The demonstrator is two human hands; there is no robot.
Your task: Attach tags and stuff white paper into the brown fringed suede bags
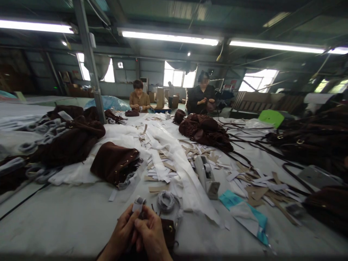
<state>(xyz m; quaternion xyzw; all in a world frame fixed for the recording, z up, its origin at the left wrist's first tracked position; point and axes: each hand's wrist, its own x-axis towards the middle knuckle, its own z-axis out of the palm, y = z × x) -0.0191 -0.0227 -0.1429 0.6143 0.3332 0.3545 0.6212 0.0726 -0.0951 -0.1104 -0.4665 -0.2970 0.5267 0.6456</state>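
Close together at the bottom middle, my left hand and my right hand are both closed, fingers pinching a small white-and-grey wrapped piece that sticks up between them. Its lower part is hidden by the fingers. Beside my right hand lies a dark brown bag with a gold eyelet, partly covered by my hand. Just beyond sits a coiled strap in pale wrapping. A brown drawstring bag with gold eyelets and fringe lies on its side, farther off to the left.
On the white-covered table stands a tape dispenser, right of the coil. A blue-and-white packet, loose paper strips and heaps of brown bags lie around. Two people work across the table. A post rises at left.
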